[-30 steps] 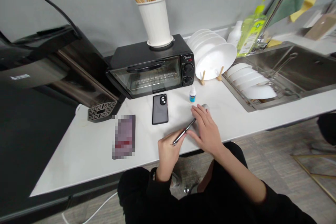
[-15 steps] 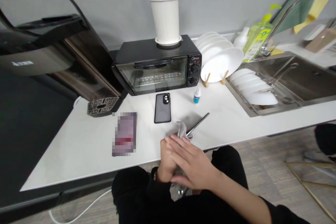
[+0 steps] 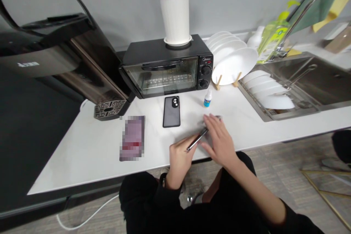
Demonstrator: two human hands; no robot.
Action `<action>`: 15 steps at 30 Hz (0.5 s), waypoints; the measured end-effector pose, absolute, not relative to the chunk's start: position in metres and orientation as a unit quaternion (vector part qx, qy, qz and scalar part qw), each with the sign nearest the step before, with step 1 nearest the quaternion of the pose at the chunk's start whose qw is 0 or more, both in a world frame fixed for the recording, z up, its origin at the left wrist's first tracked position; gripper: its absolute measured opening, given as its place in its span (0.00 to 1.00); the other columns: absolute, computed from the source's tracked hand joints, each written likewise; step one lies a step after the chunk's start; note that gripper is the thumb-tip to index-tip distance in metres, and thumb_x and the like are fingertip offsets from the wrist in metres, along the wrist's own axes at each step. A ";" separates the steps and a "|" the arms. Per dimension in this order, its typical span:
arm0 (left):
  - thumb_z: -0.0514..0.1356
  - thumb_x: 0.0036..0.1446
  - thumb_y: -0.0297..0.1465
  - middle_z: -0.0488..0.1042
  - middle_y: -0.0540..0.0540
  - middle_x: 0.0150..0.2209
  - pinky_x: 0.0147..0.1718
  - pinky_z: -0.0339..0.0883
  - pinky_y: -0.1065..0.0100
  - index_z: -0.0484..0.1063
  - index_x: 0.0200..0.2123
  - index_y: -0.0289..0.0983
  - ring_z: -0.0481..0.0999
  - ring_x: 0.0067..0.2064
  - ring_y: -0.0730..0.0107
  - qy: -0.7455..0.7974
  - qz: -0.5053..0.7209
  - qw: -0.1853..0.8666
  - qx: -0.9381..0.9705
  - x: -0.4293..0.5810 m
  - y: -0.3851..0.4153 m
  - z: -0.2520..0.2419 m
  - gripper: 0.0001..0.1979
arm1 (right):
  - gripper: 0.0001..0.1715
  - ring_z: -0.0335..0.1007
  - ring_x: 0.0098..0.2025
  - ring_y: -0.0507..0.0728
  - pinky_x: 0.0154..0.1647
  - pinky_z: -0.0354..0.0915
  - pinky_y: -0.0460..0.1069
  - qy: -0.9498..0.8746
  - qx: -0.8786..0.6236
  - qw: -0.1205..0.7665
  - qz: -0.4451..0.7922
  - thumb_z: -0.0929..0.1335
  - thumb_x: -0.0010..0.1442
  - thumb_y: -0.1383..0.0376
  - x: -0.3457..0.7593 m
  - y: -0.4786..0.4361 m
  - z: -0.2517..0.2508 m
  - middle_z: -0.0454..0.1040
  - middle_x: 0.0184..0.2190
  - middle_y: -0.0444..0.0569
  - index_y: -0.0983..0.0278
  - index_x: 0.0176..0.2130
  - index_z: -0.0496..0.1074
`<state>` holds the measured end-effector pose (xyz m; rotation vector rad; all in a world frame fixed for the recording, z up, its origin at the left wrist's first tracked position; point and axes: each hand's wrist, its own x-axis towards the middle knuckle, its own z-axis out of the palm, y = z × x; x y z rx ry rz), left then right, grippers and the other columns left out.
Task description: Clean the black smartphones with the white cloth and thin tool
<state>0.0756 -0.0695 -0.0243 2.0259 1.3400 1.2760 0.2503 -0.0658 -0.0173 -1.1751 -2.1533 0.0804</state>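
Observation:
My left hand point(image 3: 181, 155) is closed over the near part of a slim black-and-silver pen point(image 3: 195, 142) at the counter's front edge. The pen slants up to the right, lying across the thumb side of that hand. My right hand point(image 3: 221, 139) reaches over its far half with fingers stretched out and thumb apart. Those fingers cover a stretch of the pen, and a bit of its far end shows beyond them. Behind the right hand stands a small white bottle point(image 3: 207, 99) with a blue label. A grey-backed phone point(image 3: 171, 112) lies left of the bottle.
A blurred-out purple item point(image 3: 132, 138) lies on the left of the counter point(image 3: 85, 161), by a black drinks machine point(image 3: 90, 65). Behind are a toaster oven point(image 3: 164, 76), a white utensil holder point(image 3: 176, 20) and racked plates point(image 3: 235, 66). A sink point(image 3: 326, 76) is to the right.
My hands were pressed together around a grey cloth or tissue and the pen. They have moved apart, the right one forward and right. The cloth no longer shows; the view has shifted slightly.

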 end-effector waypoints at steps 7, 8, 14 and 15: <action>0.57 0.69 0.30 0.81 0.45 0.24 0.27 0.77 0.68 0.82 0.28 0.38 0.81 0.24 0.64 0.491 0.432 0.146 0.742 0.070 -0.070 -0.024 0.18 | 0.58 0.44 0.79 0.64 0.77 0.51 0.63 -0.907 -0.318 0.268 0.066 0.60 0.71 0.36 0.243 -0.079 -0.015 0.56 0.76 0.62 0.72 0.77 0.43; 0.58 0.69 0.30 0.84 0.45 0.27 0.31 0.79 0.68 0.84 0.32 0.38 0.83 0.27 0.63 0.490 0.435 0.152 0.740 0.070 -0.069 -0.023 0.16 | 0.57 0.43 0.79 0.65 0.77 0.51 0.64 -0.894 -0.346 0.277 0.058 0.60 0.71 0.37 0.245 -0.076 -0.015 0.54 0.76 0.62 0.71 0.78 0.42; 0.62 0.68 0.32 0.86 0.45 0.35 0.35 0.80 0.67 0.84 0.38 0.39 0.86 0.33 0.61 0.496 0.447 0.185 0.721 0.074 -0.068 -0.020 0.10 | 0.57 0.41 0.80 0.68 0.77 0.49 0.69 -0.847 -0.417 0.321 0.071 0.60 0.71 0.38 0.246 -0.073 -0.011 0.53 0.76 0.65 0.72 0.78 0.41; 0.61 0.67 0.32 0.84 0.46 0.28 0.30 0.78 0.67 0.83 0.32 0.39 0.83 0.27 0.62 0.500 0.443 0.178 0.722 0.073 -0.068 -0.020 0.12 | 0.59 0.42 0.80 0.67 0.77 0.50 0.67 -0.880 -0.358 0.299 0.086 0.61 0.70 0.36 0.243 -0.077 -0.010 0.54 0.76 0.64 0.72 0.78 0.40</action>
